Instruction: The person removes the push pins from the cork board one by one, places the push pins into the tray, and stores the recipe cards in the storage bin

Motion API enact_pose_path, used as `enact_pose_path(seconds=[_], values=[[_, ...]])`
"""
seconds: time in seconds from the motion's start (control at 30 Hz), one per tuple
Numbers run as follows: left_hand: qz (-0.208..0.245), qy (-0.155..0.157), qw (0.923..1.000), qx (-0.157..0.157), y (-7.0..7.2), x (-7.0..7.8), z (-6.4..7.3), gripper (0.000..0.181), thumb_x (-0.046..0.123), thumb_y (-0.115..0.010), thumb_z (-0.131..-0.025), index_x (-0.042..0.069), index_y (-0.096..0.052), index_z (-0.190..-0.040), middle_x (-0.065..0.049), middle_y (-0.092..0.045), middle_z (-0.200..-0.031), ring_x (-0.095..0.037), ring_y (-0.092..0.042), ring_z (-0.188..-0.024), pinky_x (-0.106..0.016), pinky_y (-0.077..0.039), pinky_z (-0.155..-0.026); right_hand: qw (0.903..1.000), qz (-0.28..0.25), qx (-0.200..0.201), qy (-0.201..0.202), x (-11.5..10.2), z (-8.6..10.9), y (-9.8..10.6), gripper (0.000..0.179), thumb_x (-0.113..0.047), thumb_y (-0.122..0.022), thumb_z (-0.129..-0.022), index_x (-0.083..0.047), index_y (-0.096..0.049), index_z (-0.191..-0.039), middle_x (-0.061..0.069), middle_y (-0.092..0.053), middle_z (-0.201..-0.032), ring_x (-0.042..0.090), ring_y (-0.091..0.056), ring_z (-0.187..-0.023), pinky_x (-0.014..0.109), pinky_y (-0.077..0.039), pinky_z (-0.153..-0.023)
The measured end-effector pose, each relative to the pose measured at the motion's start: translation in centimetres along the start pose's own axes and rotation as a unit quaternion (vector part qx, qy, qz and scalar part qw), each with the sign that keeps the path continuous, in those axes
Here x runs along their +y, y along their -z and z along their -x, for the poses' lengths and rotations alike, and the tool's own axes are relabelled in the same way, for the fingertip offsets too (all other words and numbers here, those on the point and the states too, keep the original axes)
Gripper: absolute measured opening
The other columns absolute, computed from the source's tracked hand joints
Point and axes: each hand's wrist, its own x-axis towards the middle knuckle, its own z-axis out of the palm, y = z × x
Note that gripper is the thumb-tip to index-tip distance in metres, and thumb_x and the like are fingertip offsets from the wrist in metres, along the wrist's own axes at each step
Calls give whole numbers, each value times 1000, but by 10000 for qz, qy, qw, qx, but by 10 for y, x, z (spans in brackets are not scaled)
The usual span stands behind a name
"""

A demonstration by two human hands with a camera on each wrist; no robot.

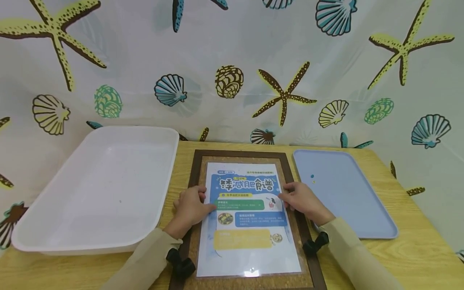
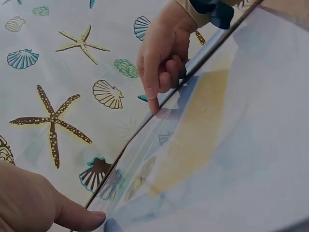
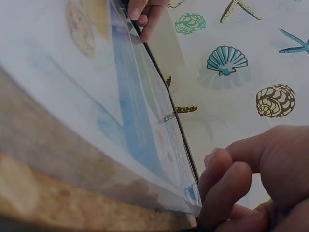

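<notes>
A laminated poster [image 1: 250, 257] with blue, green and yellow blocks of Chinese text lies over a brown-framed cork board [image 1: 193, 278]. My left hand [image 1: 190, 205] holds the poster's left edge, thumb on its face and the other fingers curled at the side. At the opposite edge, my right hand [image 1: 301, 199] pinches the sheet between thumb and fingers. The left wrist view shows the left thumb [image 2: 82, 215] on the clear margin. In the right wrist view, the right hand's fingers [image 3: 227, 193] are bent at the sheet's edge, with cork [image 3: 72, 203] below it.
A large white tub [image 1: 108, 181] stands on the wooden table [image 1: 413, 225] to the left. To the right lies a shallow blue tray [image 1: 348, 193], with tiny specks on it. Behind the table hangs a cloth [image 1: 217, 48] printed with shells and starfish.
</notes>
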Motion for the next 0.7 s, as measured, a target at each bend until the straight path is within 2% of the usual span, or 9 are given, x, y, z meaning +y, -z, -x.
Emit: enact_pose_path(seconds=[0.2,0.3,0.37,0.43,0.53,0.63,0.7], values=[[-215,-208,9994,192,0,-2,0,67,15,-82,-76,-7,-53,-132,-15,-63,-98,-32,-52,-97,-45,-29,-79,9993,-274,-135,-230,-3,-7,6,50,-20,-59,-93,9,-49,-132,0,-55,-66,9,-47,-56,22,-41,-63],[-224,-264,9992,215,0,-3,-1,66,15,-81,-76,-7,-53,-131,-15,-63,-98,-32,-53,-96,-44,-30,-79,9979,-542,-267,-248,-3,-10,9,46,-20,-58,-95,10,-50,-129,-1,-53,-68,8,-46,-58,21,-40,-60],[-245,-270,9991,221,-1,-4,0,65,16,-82,-76,-7,-54,-130,-14,-63,-97,-31,-53,-95,-43,-30,-78,9960,-803,-287,-274,-2,-11,10,37,-18,-57,-95,9,-55,-121,-2,-51,-66,8,-43,-57,20,-37,-55],[-267,-284,9990,217,-1,-4,0,65,16,-82,-76,-7,-54,-130,-14,-63,-97,-30,-53,-94,-42,-30,-77,9936,-1057,-310,-245,1,-12,11,24,-16,-55,-95,5,-60,-105,-3,-47,-63,7,-39,-55,20,-32,-52],[-273,-296,9989,239,-2,-5,0,64,16,-82,-76,-6,-55,-129,-13,-63,-96,-29,-53,-93,-41,-30,-75,9888,-1441,-296,-242,4,-12,11,18,-15,-53,-95,-3,-56,-82,-4,-41,-59,7,-35,-52,19,-27,-50],[-273,-356,9986,276,-3,-5,0,64,16,-82,-75,-6,-55,-129,-13,-62,-94,-29,-53,-93,-41,-30,-74,9853,-1658,-370,-163,6,-13,12,21,-16,-54,-95,-7,-54,-76,-5,-38,-57,5,-33,-50,19,-26,-49],[-264,-405,9984,292,-3,-5,-1,64,16,-82,-75,-6,-56,-129,-12,-62,-93,-29,-54,-93,-41,-30,-74,9842,-1704,-462,-127,6,-13,13,21,-18,-54,-96,-4,-59,-81,-6,-38,-55,5,-32,-48,19,-27,-49]])
